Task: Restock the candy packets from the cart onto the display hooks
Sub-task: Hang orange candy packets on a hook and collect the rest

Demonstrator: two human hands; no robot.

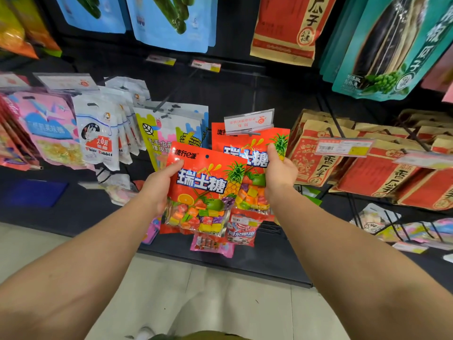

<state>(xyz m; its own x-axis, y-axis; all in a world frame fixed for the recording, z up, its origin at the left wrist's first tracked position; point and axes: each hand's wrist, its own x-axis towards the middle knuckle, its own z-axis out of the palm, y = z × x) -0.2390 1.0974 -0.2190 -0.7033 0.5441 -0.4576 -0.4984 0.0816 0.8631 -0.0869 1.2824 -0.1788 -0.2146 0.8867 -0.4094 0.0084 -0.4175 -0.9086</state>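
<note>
Gripping candy packet point(203, 185), left hand point(159, 185), right hand point(278, 175) on hung packet point(252, 153)

- Red fruit-print candy packet point(203, 190) held in front was glossy plastic film, with a clear window at the bottom showing foil-bright wrapped sweets.
- Second red candy packet behind it point(250, 153) had the same shiny plastic.
- White rabbit-print pouches point(98, 141) looked smooth, with a slightly glossy plastic finish.
- Brown-and-red seed bags point(316, 153) looked like matt kraft paper.
- Clear price-tag holder point(248, 121) was glossy hard plastic over a paper label.
- Black shelf backing point(235, 92) was matt.
- Pale floor tiles point(220, 303) were smooth with a dull sheen.
</note>
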